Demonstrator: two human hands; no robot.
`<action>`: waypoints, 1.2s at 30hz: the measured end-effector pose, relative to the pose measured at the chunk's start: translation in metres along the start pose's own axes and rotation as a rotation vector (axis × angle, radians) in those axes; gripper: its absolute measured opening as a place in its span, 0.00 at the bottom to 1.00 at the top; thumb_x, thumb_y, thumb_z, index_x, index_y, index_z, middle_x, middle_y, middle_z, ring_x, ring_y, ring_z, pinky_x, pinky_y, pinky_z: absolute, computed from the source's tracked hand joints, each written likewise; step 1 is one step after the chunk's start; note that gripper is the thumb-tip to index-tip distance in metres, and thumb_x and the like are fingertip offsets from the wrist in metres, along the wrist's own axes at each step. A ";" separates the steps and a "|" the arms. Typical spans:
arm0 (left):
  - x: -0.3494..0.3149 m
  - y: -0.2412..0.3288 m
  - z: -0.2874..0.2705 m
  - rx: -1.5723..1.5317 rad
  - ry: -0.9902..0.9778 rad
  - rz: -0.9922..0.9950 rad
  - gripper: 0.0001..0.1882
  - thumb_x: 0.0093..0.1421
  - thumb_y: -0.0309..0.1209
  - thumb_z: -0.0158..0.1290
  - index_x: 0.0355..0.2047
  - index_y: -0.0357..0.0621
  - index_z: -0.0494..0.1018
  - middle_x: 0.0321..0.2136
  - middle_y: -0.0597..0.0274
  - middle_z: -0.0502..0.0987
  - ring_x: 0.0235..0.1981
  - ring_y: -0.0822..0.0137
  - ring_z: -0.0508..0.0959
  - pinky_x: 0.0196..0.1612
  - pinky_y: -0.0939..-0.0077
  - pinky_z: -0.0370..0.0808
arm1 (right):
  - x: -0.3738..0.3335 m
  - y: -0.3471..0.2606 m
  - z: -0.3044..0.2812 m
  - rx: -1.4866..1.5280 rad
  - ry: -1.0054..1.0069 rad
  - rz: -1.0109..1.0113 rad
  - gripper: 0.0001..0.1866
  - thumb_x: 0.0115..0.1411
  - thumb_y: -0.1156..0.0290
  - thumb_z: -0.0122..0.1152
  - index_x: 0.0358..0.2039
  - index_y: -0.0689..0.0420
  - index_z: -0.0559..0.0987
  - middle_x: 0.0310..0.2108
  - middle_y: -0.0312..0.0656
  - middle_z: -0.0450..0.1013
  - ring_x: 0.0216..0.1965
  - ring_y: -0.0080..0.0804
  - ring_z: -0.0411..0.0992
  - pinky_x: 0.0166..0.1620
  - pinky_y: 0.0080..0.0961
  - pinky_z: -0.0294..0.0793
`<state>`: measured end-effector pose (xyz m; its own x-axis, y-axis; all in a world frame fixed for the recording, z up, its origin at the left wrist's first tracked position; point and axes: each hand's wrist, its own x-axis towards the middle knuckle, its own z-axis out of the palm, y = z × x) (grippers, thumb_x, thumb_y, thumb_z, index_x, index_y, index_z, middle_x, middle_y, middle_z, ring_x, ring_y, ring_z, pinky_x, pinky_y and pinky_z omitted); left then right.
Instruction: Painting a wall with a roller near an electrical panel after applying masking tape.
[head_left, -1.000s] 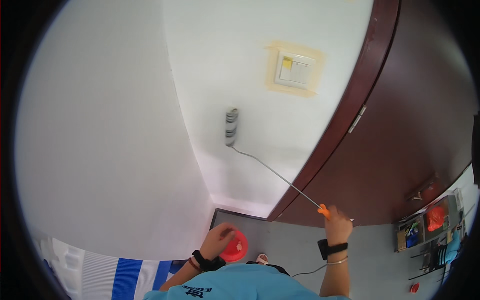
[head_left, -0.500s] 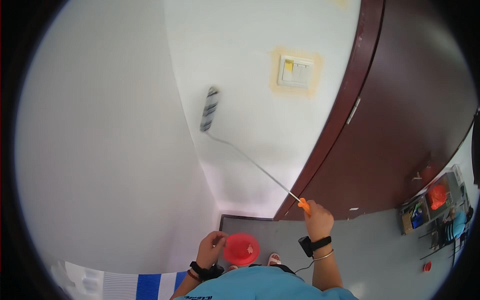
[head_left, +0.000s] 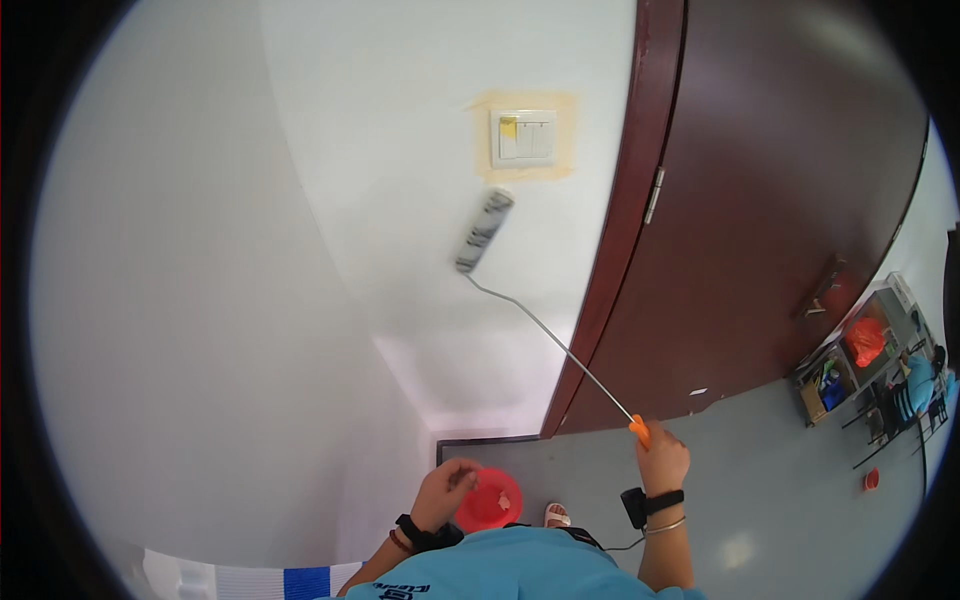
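Observation:
My right hand (head_left: pixel 663 460) is closed around the orange handle of a paint roller (head_left: pixel 484 232). Its long bent wire runs up and to the left, past the door frame. The grey-and-black striped sleeve is at the white wall (head_left: pixel 400 215), tilted and slightly blurred, just below the light switch (head_left: pixel 524 139). Tan masking tape (head_left: pixel 566 138) surrounds the switch plate. My left hand (head_left: pixel 446 494) hangs low with loosely bent fingers and nothing visible in it. Below and beside it is a red basin (head_left: pixel 490 502) with a small pale piece inside.
A dark red door (head_left: pixel 770 200) and its frame (head_left: pixel 615 200) border the wall on the right. Another wall (head_left: pixel 190 300) meets it on the left. Farther right stand a shelf unit (head_left: pixel 845 370), a small red container (head_left: pixel 871 480) and a seated person (head_left: pixel 920 385) in blue.
The roller has moved right along the wall toward the switch, and my right hand has shifted right and slightly down. My view has turned a little to the right. My left hand stays low.

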<state>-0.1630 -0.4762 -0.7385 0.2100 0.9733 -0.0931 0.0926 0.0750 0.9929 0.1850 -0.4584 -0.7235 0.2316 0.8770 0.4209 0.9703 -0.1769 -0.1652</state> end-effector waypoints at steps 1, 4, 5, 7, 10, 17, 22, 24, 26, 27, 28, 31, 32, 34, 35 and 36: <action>0.002 0.001 0.003 0.021 -0.013 0.019 0.07 0.64 0.25 0.48 0.41 0.36 0.72 0.30 0.63 0.75 0.33 0.73 0.75 0.40 0.79 0.73 | -0.006 0.010 0.002 -0.036 -0.031 0.048 0.10 0.49 0.65 0.65 0.31 0.49 0.74 0.22 0.38 0.74 0.23 0.41 0.75 0.26 0.34 0.74; 0.008 -0.004 0.008 0.052 -0.012 0.009 0.08 0.64 0.26 0.48 0.41 0.36 0.72 0.31 0.63 0.76 0.34 0.72 0.76 0.39 0.79 0.73 | -0.021 0.036 0.005 -0.074 -0.047 0.099 0.10 0.49 0.64 0.65 0.32 0.49 0.75 0.23 0.38 0.75 0.23 0.41 0.75 0.26 0.35 0.75; 0.008 -0.003 0.010 0.052 -0.016 0.013 0.08 0.64 0.26 0.48 0.41 0.36 0.72 0.31 0.63 0.76 0.34 0.72 0.76 0.39 0.79 0.73 | -0.024 0.042 0.005 -0.095 -0.055 0.121 0.10 0.49 0.65 0.65 0.32 0.48 0.75 0.23 0.38 0.75 0.23 0.41 0.75 0.26 0.35 0.75; 0.009 0.000 0.015 0.062 -0.010 -0.028 0.08 0.64 0.26 0.48 0.41 0.37 0.72 0.31 0.63 0.76 0.34 0.72 0.76 0.40 0.78 0.74 | -0.028 0.055 0.002 -0.116 -0.060 0.138 0.11 0.48 0.65 0.65 0.32 0.48 0.75 0.23 0.38 0.75 0.23 0.41 0.75 0.26 0.35 0.74; 0.016 -0.007 0.019 0.057 -0.024 -0.046 0.09 0.63 0.28 0.49 0.41 0.37 0.72 0.32 0.60 0.77 0.33 0.71 0.77 0.40 0.79 0.72 | -0.031 0.075 -0.002 -0.126 -0.044 0.152 0.11 0.48 0.66 0.65 0.32 0.48 0.75 0.23 0.38 0.75 0.23 0.41 0.75 0.26 0.36 0.74; 0.031 0.005 0.042 0.125 -0.048 -0.028 0.11 0.63 0.31 0.50 0.41 0.37 0.73 0.31 0.63 0.76 0.32 0.74 0.76 0.39 0.79 0.73 | -0.031 0.092 -0.003 0.034 0.128 0.095 0.09 0.47 0.68 0.65 0.29 0.50 0.75 0.19 0.40 0.73 0.20 0.42 0.73 0.24 0.35 0.72; 0.038 0.002 0.052 0.072 -0.046 -0.013 0.10 0.64 0.30 0.50 0.42 0.36 0.72 0.30 0.63 0.76 0.33 0.74 0.76 0.40 0.80 0.73 | 0.014 0.045 -0.007 0.302 0.131 0.040 0.09 0.51 0.65 0.66 0.31 0.52 0.77 0.18 0.43 0.72 0.21 0.43 0.73 0.24 0.36 0.71; 0.040 0.001 0.053 0.044 -0.066 -0.027 0.10 0.64 0.29 0.50 0.42 0.35 0.72 0.31 0.63 0.76 0.33 0.74 0.76 0.40 0.80 0.73 | 0.039 0.014 -0.017 0.380 0.162 0.019 0.10 0.52 0.64 0.66 0.32 0.53 0.77 0.19 0.44 0.73 0.21 0.44 0.73 0.24 0.36 0.71; 0.036 0.004 0.052 0.080 -0.050 -0.026 0.11 0.63 0.29 0.50 0.42 0.35 0.72 0.31 0.62 0.76 0.33 0.74 0.76 0.40 0.80 0.73 | 0.055 -0.013 -0.021 0.447 0.190 -0.005 0.11 0.53 0.63 0.66 0.33 0.54 0.77 0.19 0.45 0.73 0.22 0.45 0.74 0.25 0.37 0.71; 0.034 0.000 0.051 0.060 -0.023 -0.037 0.10 0.64 0.28 0.49 0.42 0.34 0.72 0.32 0.62 0.76 0.34 0.73 0.76 0.40 0.79 0.73 | 0.065 -0.023 -0.021 0.531 0.172 -0.010 0.12 0.53 0.61 0.66 0.33 0.54 0.76 0.20 0.46 0.73 0.22 0.46 0.74 0.25 0.37 0.71; 0.032 -0.003 0.050 0.039 0.004 -0.049 0.10 0.64 0.27 0.49 0.41 0.34 0.71 0.33 0.61 0.76 0.34 0.72 0.76 0.41 0.77 0.73 | 0.073 -0.031 -0.021 0.614 0.152 -0.015 0.14 0.54 0.60 0.65 0.34 0.55 0.76 0.20 0.46 0.73 0.23 0.46 0.74 0.25 0.38 0.71; 0.014 0.000 0.047 0.020 0.112 -0.002 0.07 0.63 0.27 0.49 0.39 0.36 0.71 0.28 0.62 0.75 0.30 0.72 0.74 0.37 0.78 0.72 | 0.083 -0.057 -0.016 0.681 0.069 0.026 0.15 0.54 0.58 0.65 0.34 0.56 0.76 0.21 0.46 0.74 0.23 0.47 0.74 0.26 0.37 0.72; 0.011 0.000 0.044 0.024 0.157 0.065 0.06 0.62 0.26 0.49 0.37 0.37 0.71 0.25 0.63 0.73 0.27 0.72 0.72 0.33 0.78 0.71 | 0.084 -0.061 -0.014 0.681 0.068 0.015 0.15 0.54 0.58 0.65 0.34 0.56 0.76 0.21 0.46 0.74 0.23 0.47 0.74 0.26 0.37 0.72; 0.007 -0.011 0.036 0.117 0.180 0.078 0.06 0.62 0.26 0.49 0.38 0.37 0.71 0.25 0.63 0.73 0.27 0.72 0.72 0.33 0.78 0.71 | 0.080 -0.067 -0.006 0.716 0.044 0.073 0.16 0.54 0.58 0.66 0.34 0.57 0.76 0.22 0.47 0.74 0.24 0.47 0.74 0.28 0.36 0.72; 0.003 -0.015 0.034 0.120 0.196 0.058 0.06 0.62 0.26 0.49 0.38 0.37 0.70 0.25 0.63 0.73 0.27 0.72 0.72 0.33 0.78 0.71 | 0.077 -0.072 -0.005 0.719 0.037 0.063 0.16 0.54 0.58 0.66 0.34 0.57 0.76 0.22 0.47 0.74 0.24 0.47 0.74 0.28 0.36 0.72; 0.000 -0.018 0.032 0.125 0.210 0.037 0.06 0.62 0.26 0.49 0.38 0.37 0.70 0.25 0.63 0.73 0.27 0.72 0.72 0.33 0.78 0.71 | 0.073 -0.078 -0.004 0.718 0.027 0.075 0.15 0.54 0.61 0.66 0.34 0.58 0.75 0.22 0.45 0.74 0.24 0.43 0.74 0.28 0.33 0.72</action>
<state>-0.1333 -0.4844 -0.7588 0.0100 0.9996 -0.0262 0.2107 0.0235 0.9773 0.1264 -0.3818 -0.6763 0.3066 0.8609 0.4059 0.6684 0.1089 -0.7358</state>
